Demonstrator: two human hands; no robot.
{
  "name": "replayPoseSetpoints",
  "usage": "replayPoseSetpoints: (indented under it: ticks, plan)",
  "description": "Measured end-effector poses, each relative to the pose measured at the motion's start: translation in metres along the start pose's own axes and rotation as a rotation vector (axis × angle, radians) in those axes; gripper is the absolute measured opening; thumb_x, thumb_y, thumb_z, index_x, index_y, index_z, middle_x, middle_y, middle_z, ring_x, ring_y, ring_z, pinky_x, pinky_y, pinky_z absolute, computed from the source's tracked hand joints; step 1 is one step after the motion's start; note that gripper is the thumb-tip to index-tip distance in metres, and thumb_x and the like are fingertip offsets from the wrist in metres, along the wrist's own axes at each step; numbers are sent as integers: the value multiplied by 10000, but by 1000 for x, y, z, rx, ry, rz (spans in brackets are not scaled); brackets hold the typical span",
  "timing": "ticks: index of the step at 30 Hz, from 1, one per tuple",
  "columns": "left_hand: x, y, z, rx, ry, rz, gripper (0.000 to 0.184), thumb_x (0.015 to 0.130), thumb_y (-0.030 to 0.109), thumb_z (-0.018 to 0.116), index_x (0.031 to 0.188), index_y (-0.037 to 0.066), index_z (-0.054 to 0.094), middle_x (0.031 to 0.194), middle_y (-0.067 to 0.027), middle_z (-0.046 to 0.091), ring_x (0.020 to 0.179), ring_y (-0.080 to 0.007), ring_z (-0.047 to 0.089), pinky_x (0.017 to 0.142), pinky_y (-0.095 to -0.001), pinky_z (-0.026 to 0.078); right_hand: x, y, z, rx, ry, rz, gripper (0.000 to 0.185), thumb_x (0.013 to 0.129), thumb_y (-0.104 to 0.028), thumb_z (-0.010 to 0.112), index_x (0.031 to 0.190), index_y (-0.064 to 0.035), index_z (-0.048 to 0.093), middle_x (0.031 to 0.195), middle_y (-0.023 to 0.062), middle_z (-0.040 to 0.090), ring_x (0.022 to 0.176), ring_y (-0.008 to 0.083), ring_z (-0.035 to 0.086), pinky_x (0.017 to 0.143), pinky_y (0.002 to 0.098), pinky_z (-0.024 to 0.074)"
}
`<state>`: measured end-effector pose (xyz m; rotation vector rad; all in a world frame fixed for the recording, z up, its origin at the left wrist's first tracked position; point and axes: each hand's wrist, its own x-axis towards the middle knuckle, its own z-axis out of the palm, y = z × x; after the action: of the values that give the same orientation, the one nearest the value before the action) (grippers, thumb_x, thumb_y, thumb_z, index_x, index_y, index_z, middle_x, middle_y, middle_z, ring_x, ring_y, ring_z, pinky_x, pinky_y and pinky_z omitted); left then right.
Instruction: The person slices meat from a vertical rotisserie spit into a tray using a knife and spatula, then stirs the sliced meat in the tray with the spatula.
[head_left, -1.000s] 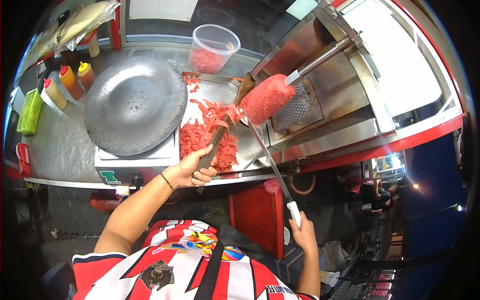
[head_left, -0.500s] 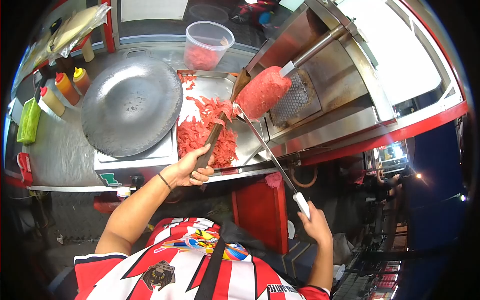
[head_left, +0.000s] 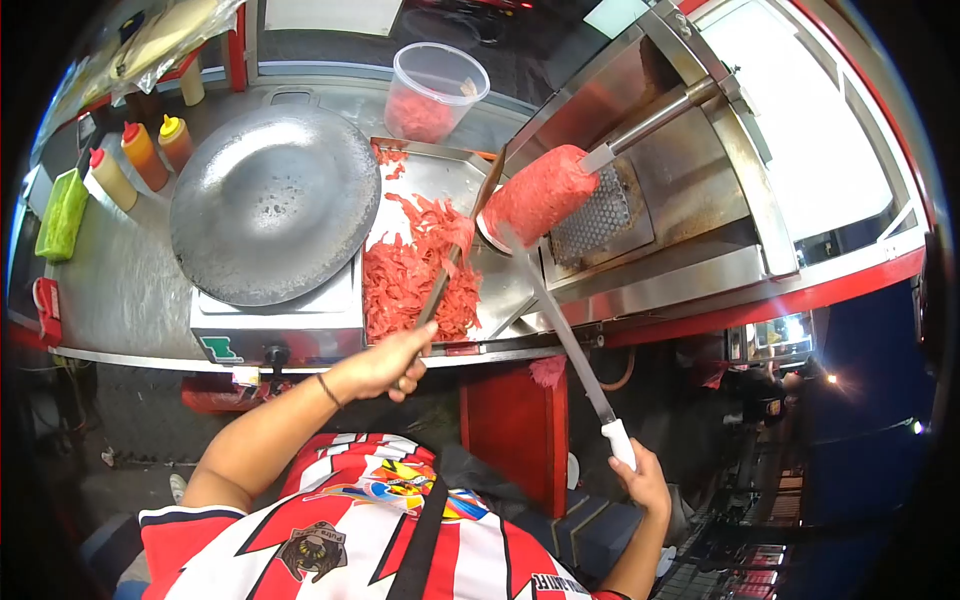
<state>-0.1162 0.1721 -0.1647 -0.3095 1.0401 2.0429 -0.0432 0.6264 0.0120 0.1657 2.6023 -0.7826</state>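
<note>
A thick red meat cone (head_left: 540, 197) sits on a metal spit in front of the grill. My left hand (head_left: 392, 366) is closed around the handle of a dark wooden paddle (head_left: 440, 286), whose blade stands edge-on beside the cone's near end. Thin red meat slices (head_left: 418, 280) lie heaped in the metal tray, and some hang over the paddle. In my right hand (head_left: 643, 482) is the white handle of a long knife (head_left: 572, 345). The knife's tip is at the lower side of the cone, where it is blurred.
A round dark griddle (head_left: 275, 205) stands left of the tray. Behind the tray is a clear tub (head_left: 432, 95) with red meat. Several sauce bottles (head_left: 145, 157) and a green container (head_left: 62, 215) stand at the left. A metal grill housing (head_left: 690, 190) rises at the right.
The paddle has turned from showing its flat face to edge-on. My right hand has moved down and right with the knife, whose blade now shows its broad side.
</note>
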Motion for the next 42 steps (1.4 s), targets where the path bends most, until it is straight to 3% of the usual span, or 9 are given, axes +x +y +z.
replayPoseSetpoints:
  ticks: [5, 10, 18, 21, 23, 28, 34, 38, 42]
  plan:
    - [26, -30, 26, 181, 23, 182, 476, 1061, 563, 448, 1101, 91, 399, 662, -5, 418, 499, -126, 470, 402, -303, 416, 59, -76, 96, 371, 181, -113, 224, 984, -169, 685, 1143, -24, 622, 720, -43, 547, 579, 31, 474, 497, 252, 394]
    - [28, -43, 58, 292, 22, 272, 535, 1057, 482, 517, 1281, 29, 342, 710, -48, 484, 515, -163, 556, 408, -307, 486, 180, -158, 154, 426, 380, -377, 223, 1009, -197, 638, 1083, -3, 558, 735, 110, 599, 616, 167, 560, 578, 374, 465]
    - [37, -29, 48, 343, 8, 312, 694, 1051, 564, 466, 1419, 5, 284, 751, -50, 481, 552, -150, 541, 427, -307, 500, 184, -72, 230, 480, 324, -300, 357, 993, -162, 637, 1305, -19, 541, 807, 71, 662, 665, 170, 626, 597, 364, 503]
    - [35, -21, 53, 357, 19, 321, 732, 1045, 574, 469, 1451, -2, 267, 737, -49, 483, 549, -148, 539, 426, -307, 500, 206, -83, 215, 392, 360, -414, 232, 995, -138, 634, 1175, -16, 552, 785, 89, 641, 599, 179, 597, 547, 366, 478]
    - [37, -18, 53, 352, -4, 330, 701, 1047, 574, 461, 1410, -4, 302, 713, -46, 473, 530, -154, 542, 422, -312, 499, 230, -114, 196, 273, 406, -478, 167, 1000, -141, 634, 1043, -20, 528, 762, 93, 608, 525, 133, 547, 474, 326, 432]
    - [52, -6, 47, 279, -14, 300, 578, 1039, 606, 460, 1190, 48, 427, 662, -23, 456, 521, -142, 537, 419, -305, 474, 182, -39, 235, 293, 355, -341, 354, 994, -165, 636, 1284, 10, 535, 935, 248, 704, 920, 381, 735, 758, 437, 543]
    - [54, -4, 55, 245, 34, 310, 547, 1038, 617, 449, 1130, 78, 446, 645, -5, 443, 511, -126, 524, 406, -295, 447, 207, -86, 197, 192, 316, -378, 231, 994, -171, 635, 1063, 12, 511, 788, 236, 652, 735, 421, 676, 640, 472, 500]
    - [51, 19, 52, 158, 7, 255, 505, 1047, 610, 430, 997, 108, 441, 629, 14, 421, 502, -109, 494, 397, -283, 418, 168, -41, 210, 136, 350, -381, 298, 989, -171, 653, 1217, -7, 553, 927, 211, 693, 838, 338, 699, 778, 435, 535]
    - [61, 19, 50, 95, 29, 240, 472, 1053, 602, 424, 943, 144, 423, 629, 25, 411, 497, -104, 461, 404, -274, 387, 144, -16, 198, 4, 300, -276, 284, 983, -233, 663, 1104, -5, 543, 845, 285, 680, 841, 483, 691, 678, 526, 521]
